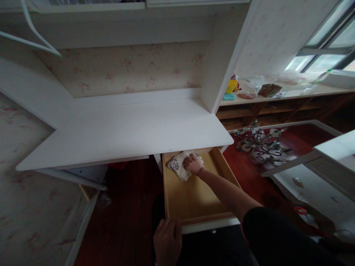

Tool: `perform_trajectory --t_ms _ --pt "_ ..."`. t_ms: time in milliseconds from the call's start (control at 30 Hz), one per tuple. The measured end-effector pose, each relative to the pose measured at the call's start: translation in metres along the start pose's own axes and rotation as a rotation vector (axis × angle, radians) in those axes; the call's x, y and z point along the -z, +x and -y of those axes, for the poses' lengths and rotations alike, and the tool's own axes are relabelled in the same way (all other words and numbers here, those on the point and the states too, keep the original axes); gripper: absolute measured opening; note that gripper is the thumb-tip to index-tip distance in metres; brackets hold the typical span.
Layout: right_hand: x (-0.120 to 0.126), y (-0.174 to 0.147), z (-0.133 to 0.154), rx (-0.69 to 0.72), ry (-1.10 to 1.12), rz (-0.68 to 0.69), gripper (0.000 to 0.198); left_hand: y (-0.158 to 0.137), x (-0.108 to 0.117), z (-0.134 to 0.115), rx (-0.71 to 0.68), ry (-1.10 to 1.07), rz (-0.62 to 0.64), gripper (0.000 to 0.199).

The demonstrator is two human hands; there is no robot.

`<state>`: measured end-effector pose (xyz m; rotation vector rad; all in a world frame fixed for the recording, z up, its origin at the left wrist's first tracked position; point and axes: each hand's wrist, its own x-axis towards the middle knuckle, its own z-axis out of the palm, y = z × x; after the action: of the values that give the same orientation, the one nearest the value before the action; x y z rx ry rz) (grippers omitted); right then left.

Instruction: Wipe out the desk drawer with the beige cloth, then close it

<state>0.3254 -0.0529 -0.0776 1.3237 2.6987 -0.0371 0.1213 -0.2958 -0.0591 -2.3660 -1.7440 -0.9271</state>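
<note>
A pulled-out wooden drawer [205,194] with a white front extends from under the white desk [138,125]. Inside it, toward the back left, lies a cream cloth [181,171] with a dark floral pattern on one part. My right hand [194,164] reaches into the drawer, its fingers bunched on the cloth and pressing it against the drawer bottom. At the drawer's front left corner is my left hand [168,238], its fingers curled over the edge. The undersides of both hands are hidden.
A low wooden shelf unit [277,105] under the window carries plastic bags and a brown box [269,89]. A chandelier-like metal fixture [260,142] lies on the red floor. White furniture [318,177] stands at the right. White cable [36,37] hangs at upper left.
</note>
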Motion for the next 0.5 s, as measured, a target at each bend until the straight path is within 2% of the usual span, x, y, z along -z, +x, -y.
perform_trajectory --t_ms 167,267,367,500 --pt "0.002 -0.05 -0.053 -0.217 -0.025 0.087 0.032 0.001 0.0 0.002 -0.002 -0.011 0.013 0.029" --pt "0.005 -0.079 -0.067 -0.285 -0.028 0.14 0.032 0.0 0.0 0.003 -0.012 -0.026 0.012 0.029" --pt "0.009 -0.103 -0.058 -0.281 -0.003 0.187 0.036 -0.001 0.0 0.003 -0.004 -0.037 0.01 0.027" --pt "0.011 -0.14 -0.028 -0.28 0.073 0.269 0.049 0.001 0.003 0.0 0.045 -0.06 0.03 0.031"
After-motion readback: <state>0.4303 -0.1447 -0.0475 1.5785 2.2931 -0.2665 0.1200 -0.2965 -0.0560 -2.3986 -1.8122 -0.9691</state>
